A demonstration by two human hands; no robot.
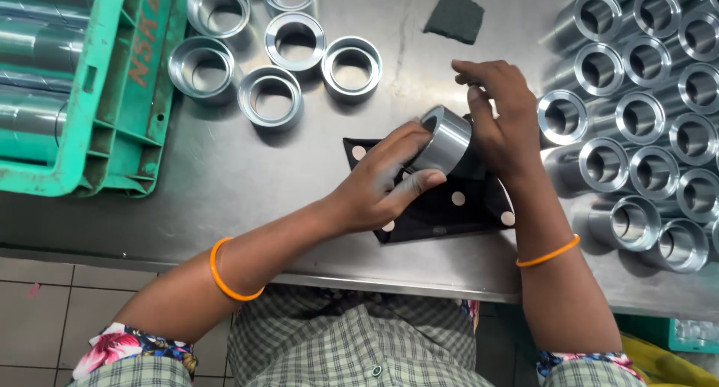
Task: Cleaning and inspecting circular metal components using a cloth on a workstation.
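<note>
Both hands grip one steel ring (443,140) over a black dotted cloth (449,207) on the desk (225,170): left hand (382,181) wrapped around its side, right hand (498,113) pressing its top. A green crate (112,95) sits far left of the cloth.

My left hand (382,183) reaches in from lower left, forearm angled up-right, fingers curled, thumb extended, closed in a grip. My right hand (500,117) comes straight up from below, wrist bent inward, fingers spread and arched downward, fingertips (466,74) pressing.
</note>
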